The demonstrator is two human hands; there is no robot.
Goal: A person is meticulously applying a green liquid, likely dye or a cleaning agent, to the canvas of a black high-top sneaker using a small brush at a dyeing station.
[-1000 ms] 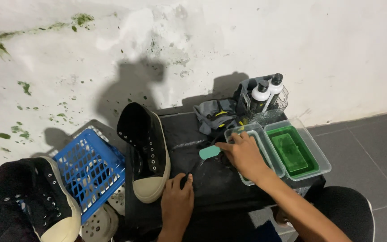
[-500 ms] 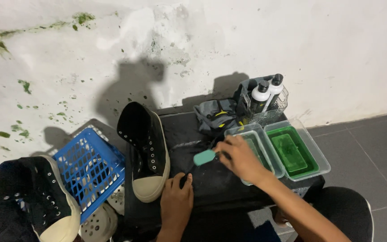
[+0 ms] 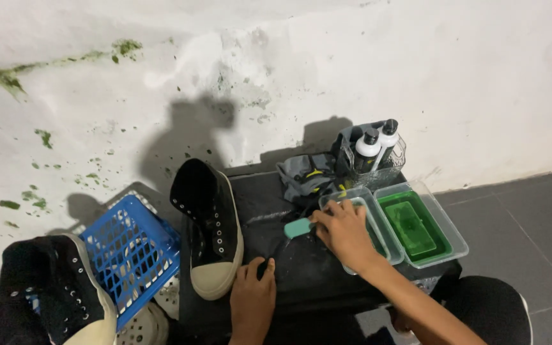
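head view: right hand (image 3: 345, 235) with fingers curled around a teal brush (image 3: 299, 227), held over the black mat (image 3: 289, 268) beside a clear tub (image 3: 352, 237); left hand (image 3: 253, 295) flat on the mat, fingers loosely bent, holding nothing, just beside the toe of a black high-top shoe (image 3: 211, 231); green-filled tub (image 3: 420, 225) to the right; two bottles (image 3: 376, 146) behind; blue basket (image 3: 130, 254) at left.
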